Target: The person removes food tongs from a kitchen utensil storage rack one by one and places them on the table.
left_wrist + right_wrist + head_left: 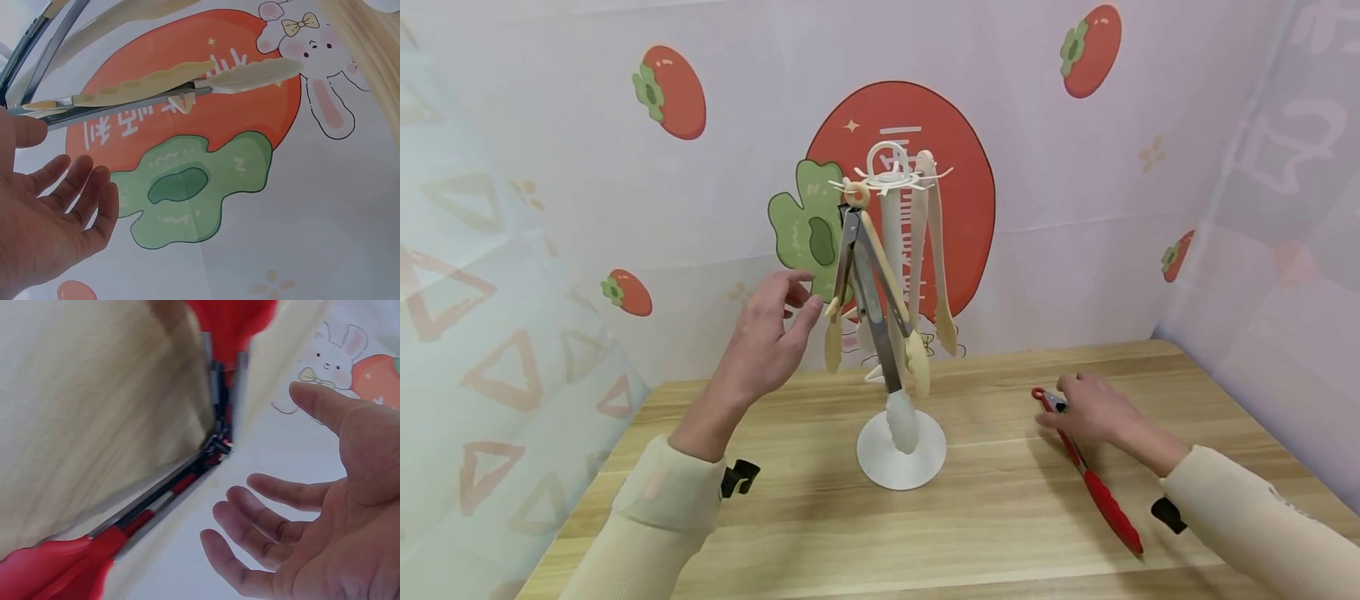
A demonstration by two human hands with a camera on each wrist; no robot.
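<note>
A white stand [925, 467] with a ring of hooks holds several hanging tongs. Metal-armed tongs [871, 300] with cream and white scalloped tips hang at its front left, and beige tongs [938, 258] at its right. My left hand [767, 333] is raised just left of the metal-armed tongs, fingers loosely bent and holding nothing. In the left wrist view those tongs [144, 94] pass above the fingers. At the right, red tongs [1105, 508] lie on the table. My right hand [1093, 408] is over their hinge end; the right wrist view shows its fingers relaxed, apart from the spread tongs [181, 481].
The wooden table [775, 533] runs back to a printed cloth [737, 208] with tomato-like pictures. More printed cloth hangs at the left and right sides. Dark clips [739, 477] show at each sleeve [670, 492].
</note>
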